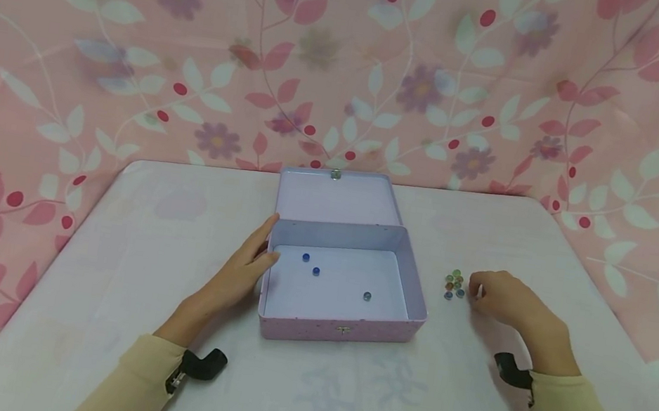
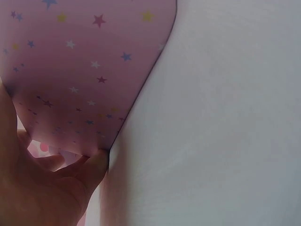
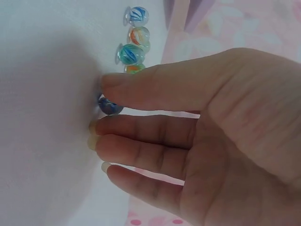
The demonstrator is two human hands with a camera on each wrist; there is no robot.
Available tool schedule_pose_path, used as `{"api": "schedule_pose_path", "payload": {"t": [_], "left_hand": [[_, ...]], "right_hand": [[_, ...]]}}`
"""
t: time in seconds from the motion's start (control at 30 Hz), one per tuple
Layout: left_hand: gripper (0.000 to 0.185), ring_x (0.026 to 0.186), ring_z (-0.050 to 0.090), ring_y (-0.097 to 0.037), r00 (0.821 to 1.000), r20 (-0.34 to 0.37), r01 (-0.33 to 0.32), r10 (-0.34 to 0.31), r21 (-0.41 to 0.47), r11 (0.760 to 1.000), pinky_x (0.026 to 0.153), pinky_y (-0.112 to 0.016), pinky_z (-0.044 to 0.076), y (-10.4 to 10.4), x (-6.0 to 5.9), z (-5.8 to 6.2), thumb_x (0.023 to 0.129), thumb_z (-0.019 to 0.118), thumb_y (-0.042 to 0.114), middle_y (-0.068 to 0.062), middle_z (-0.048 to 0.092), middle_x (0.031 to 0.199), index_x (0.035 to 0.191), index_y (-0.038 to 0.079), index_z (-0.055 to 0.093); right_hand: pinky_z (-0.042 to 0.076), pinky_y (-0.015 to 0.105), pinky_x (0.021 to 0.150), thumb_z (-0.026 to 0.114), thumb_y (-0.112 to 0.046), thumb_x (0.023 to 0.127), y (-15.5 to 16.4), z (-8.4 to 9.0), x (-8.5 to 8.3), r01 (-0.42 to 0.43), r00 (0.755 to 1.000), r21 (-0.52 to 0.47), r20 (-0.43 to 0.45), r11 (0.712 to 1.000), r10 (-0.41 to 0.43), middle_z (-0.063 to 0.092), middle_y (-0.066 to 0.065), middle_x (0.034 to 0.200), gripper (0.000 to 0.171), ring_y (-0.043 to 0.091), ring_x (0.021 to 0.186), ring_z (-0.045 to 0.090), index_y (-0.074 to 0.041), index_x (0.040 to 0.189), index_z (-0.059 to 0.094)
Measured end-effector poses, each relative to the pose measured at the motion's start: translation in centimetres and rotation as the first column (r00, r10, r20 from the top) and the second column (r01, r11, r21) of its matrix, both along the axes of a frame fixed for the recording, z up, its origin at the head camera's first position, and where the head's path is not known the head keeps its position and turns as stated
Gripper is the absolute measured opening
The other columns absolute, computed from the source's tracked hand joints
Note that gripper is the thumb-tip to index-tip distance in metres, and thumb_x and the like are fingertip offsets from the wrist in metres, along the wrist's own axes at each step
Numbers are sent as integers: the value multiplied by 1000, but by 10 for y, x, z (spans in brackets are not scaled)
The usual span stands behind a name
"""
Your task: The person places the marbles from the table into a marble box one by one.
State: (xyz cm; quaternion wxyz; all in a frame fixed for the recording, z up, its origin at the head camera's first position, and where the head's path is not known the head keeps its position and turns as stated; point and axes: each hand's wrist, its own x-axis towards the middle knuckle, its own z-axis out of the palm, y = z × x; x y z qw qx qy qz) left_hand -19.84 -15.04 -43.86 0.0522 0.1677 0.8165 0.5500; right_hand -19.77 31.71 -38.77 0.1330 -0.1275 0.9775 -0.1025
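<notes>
A lilac-pink tin box (image 1: 342, 332) stands open in the middle of the table, its lid (image 1: 337, 196) leaning back. Three small marbles lie inside it (image 1: 316, 271). My left hand (image 1: 253, 262) rests flat against the box's left outer wall, which shows a star pattern (image 2: 84, 70) in the left wrist view; the fingers look straight. My right hand (image 1: 476, 293) is right of the box, beside a small cluster of glass marbles (image 1: 454, 284). In the right wrist view, thumb and forefinger pinch a blue marble (image 3: 110, 106) on the tabletop, with the other marbles (image 3: 131, 52) just beyond.
The table (image 1: 340, 392) has a pale cloth with faint prints. A pink floral curtain (image 1: 351, 59) hangs behind it and around its sides. Black wrist-camera straps (image 1: 203, 363) sit on both sleeves.
</notes>
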Motion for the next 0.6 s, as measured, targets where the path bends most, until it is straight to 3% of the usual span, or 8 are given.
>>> {"api": "schedule_pose_path", "payload": {"t": [0.13,0.37,0.6], "left_hand": [[68,156,11,-28,1000,18,4,-4,1,1000,125,-54,15,1,2,7,105,41,21,7,2,168,161,29,4],[68,155,13,-33,999,47,14,-14,-13,1000,124,-54,17,6,16,34,104,40,16,0,3,169,162,19,5],[68,156,12,-31,999,46,15,-14,-16,1000,125,-53,17,6,19,38,104,40,16,0,2,169,162,18,5]], "right_hand": [[47,38,66,57,0,83,1,-3,-1,-15,999,7,-28,1000,15,63,9,85,15,23,75,52,-8,92,66],[44,36,64,56,0,83,0,-6,-3,-27,999,8,-46,1000,28,62,8,82,14,22,73,51,-8,88,66],[44,35,64,57,-1,84,-1,-3,-3,-22,999,15,-38,1000,23,63,8,83,14,22,74,51,-8,89,67]]}}
